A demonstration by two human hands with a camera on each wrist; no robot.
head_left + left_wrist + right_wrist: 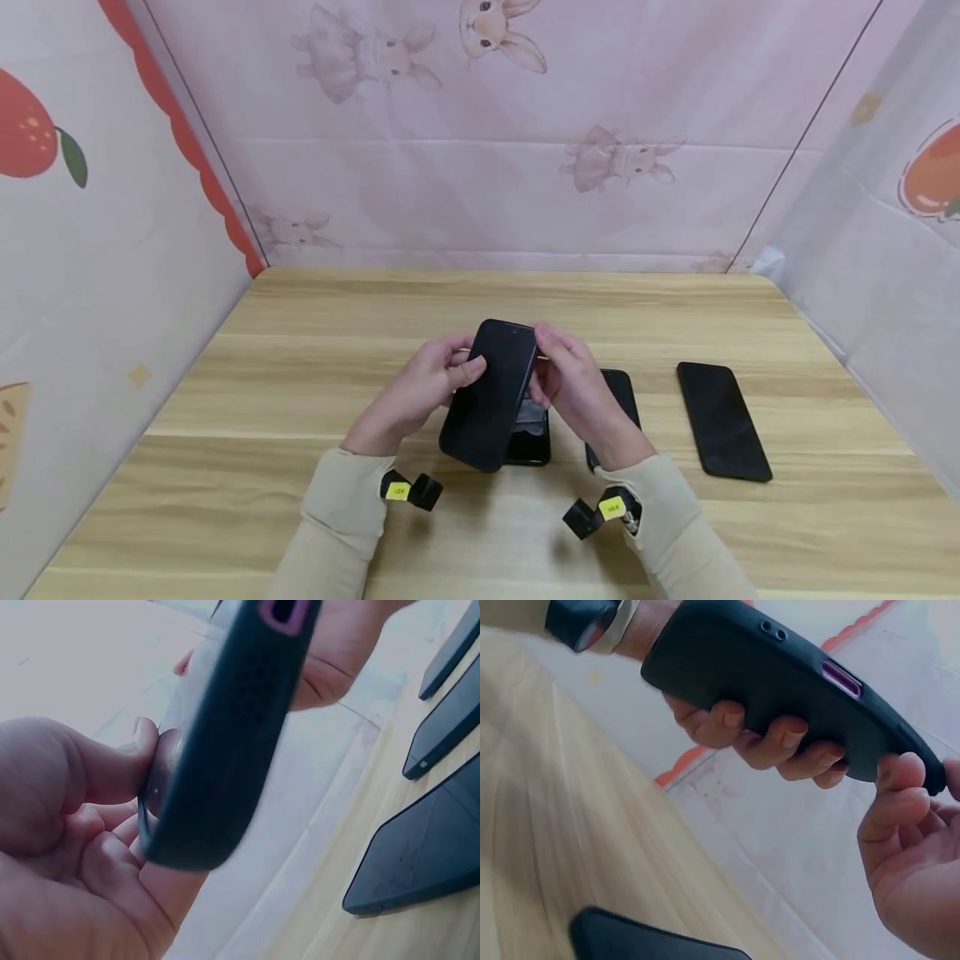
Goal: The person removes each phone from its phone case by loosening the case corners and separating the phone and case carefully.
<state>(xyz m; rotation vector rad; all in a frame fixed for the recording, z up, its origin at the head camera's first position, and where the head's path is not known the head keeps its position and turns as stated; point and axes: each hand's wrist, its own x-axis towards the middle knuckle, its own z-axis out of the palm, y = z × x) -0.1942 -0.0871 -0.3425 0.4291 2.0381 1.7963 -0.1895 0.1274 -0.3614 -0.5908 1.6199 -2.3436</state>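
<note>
A black-fronted smartphone [491, 400] in a dark case is held tilted above the table by both hands. My left hand [431, 379] grips its left long side, thumb over the screen edge and fingers spread under the back, as the right wrist view shows. At the upper right corner my right hand [577, 383] pinches the case's end between thumb and fingers. Purple shows through a side cutout of the case [780, 682]. Close below the held phone, a second phone [532, 450] lies on the table, partly covered in the head view.
Another dark phone [621, 392] lies partly hidden behind my right wrist, and a further phone [723, 421] lies to its right. All rest on the wood-grain table [300, 367]. Printed cloth walls [450, 200] enclose its back and sides.
</note>
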